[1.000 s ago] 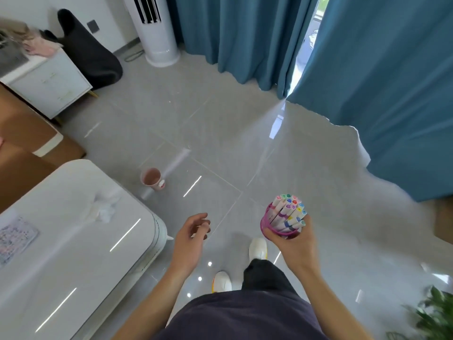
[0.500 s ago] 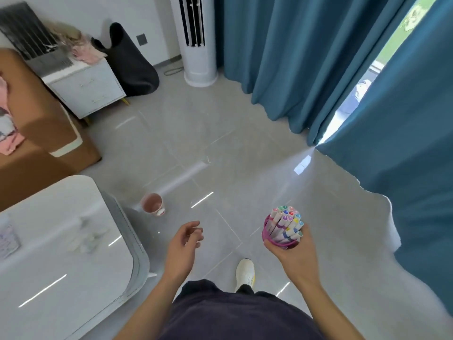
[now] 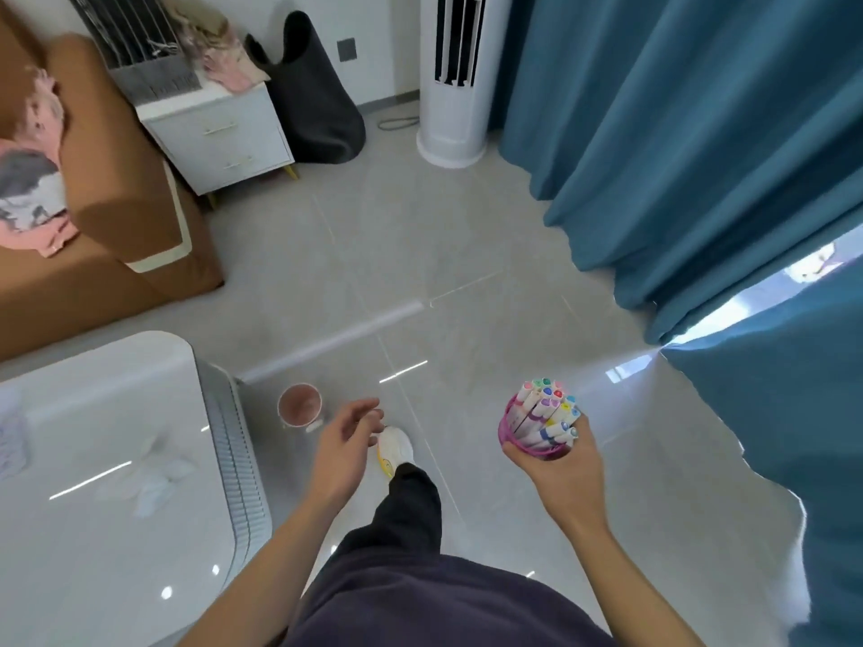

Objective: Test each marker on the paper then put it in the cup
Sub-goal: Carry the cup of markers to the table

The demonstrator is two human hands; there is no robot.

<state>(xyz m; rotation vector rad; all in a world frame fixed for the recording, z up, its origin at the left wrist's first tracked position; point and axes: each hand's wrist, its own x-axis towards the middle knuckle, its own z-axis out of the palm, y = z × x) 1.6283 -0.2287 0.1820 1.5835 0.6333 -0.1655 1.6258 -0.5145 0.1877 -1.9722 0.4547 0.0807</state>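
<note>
Clear pink plastic cup (image 3: pixel 505 429) sits at 4 o'clock of view, packed with white-barrelled markers with coloured caps (image 3: pixel 544 408), caps up and leaning to 11 o'clock. Right hand (image 3: pixel 560 469) wraps the cup from below, fingers curled round its wall. Left hand (image 3: pixel 343 441) at 7 o'clock, fingers loosely bent, holding nothing. Pink ceramic mug (image 3: pixel 299 406) on the grey tile floor at 8 o'clock, just beside the glossy white table (image 3: pixel 93 459). Teal curtains (image 3: pixel 677 133) at 2 o'clock.
</note>
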